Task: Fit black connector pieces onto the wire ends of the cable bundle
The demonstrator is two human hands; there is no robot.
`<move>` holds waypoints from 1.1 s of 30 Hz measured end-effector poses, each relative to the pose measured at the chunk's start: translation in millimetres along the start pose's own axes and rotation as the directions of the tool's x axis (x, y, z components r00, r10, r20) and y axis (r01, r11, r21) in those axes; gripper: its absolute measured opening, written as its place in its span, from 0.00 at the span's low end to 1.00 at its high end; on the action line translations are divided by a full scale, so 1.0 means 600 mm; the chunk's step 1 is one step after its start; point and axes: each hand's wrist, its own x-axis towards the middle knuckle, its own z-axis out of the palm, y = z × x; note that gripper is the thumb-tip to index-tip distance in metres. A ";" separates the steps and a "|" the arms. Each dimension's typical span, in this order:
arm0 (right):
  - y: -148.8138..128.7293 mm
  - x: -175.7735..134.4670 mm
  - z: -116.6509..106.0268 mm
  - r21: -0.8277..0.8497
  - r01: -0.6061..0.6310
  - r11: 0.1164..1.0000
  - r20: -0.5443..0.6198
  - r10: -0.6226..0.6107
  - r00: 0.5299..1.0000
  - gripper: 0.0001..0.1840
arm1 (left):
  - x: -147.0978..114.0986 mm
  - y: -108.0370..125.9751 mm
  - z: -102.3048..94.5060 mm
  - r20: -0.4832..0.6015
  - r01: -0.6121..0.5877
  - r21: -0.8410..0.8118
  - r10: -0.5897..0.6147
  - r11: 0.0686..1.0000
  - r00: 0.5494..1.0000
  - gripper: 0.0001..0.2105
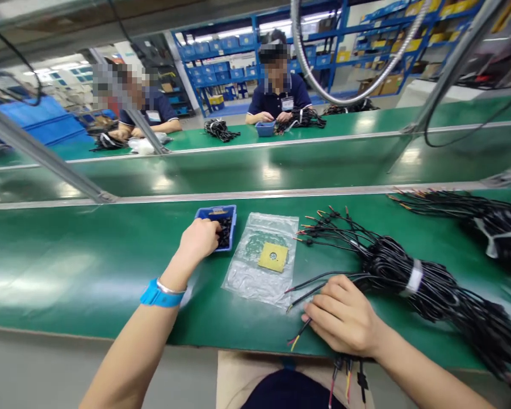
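Note:
My left hand (pixel 199 237), a blue band round its wrist, reaches into a small blue bin (pixel 234 227) of small black parts (pixel 224 232). Its fingers are curled together among them, and what the fingertips pinch is hidden. On the right, my right hand (pixel 343 315) is closed round a black cable (pixel 307 326), whose end shows red and yellow wires beyond the fingers. Other cable ends lie just above that hand, coming from a tied bundle of black cables (pixel 387 255). Several cable ends with black pieces on them hang over the table edge below my right hand.
Between my hands lies a clear plastic bag (pixel 247 284) with a yellow square (pixel 273 257) on it. Another cable bundle (pixel 494 218) is at the far right of the green table (pixel 89 272). Metal posts and a rail stand ahead; two people sit beyond at another bench.

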 end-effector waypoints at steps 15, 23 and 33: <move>0.013 -0.002 0.008 -0.064 -0.030 0.998 -0.018 0.029 0.999 0.09 | -0.102 0.102 -0.007 0.342 0.333 -0.933 -0.049 -0.134 0.939 0.19; 0.007 -0.003 0.002 0.033 -0.074 0.997 0.029 0.073 0.997 0.03 | -0.086 0.145 0.021 0.224 0.166 -0.935 0.161 0.313 0.961 0.08; 0.006 -0.007 0.003 0.066 -0.088 0.994 0.001 0.088 0.996 0.04 | -0.071 0.211 0.032 0.012 -0.455 -0.338 0.488 0.824 0.873 0.15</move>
